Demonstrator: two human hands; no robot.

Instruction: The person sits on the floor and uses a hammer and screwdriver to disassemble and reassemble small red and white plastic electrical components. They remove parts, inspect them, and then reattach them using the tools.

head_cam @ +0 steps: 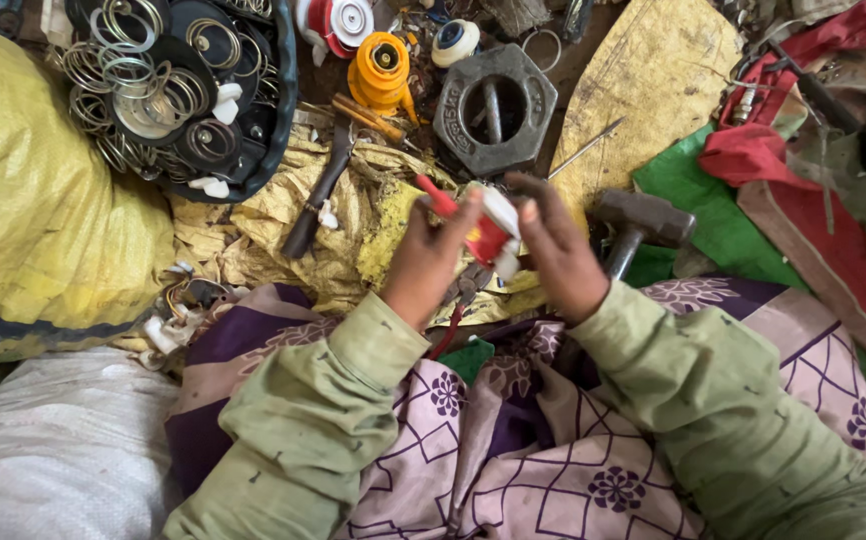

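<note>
Head view: both hands raised over the lap, working one small red-and-white plastic part. Left hand has its grip pinched on the part's left side, with a red-handled tool sticking up past the thumb. Right hand has its grip closed on the part's white right end, fingers curled over the top. Just beyond the right hand, a hammer lies on green cloth. Further out sits a grey hexagonal metal block, beside it an orange plastic spool. Upper left, a black tub holds wire rings. A yellow sack lies at left.
</note>
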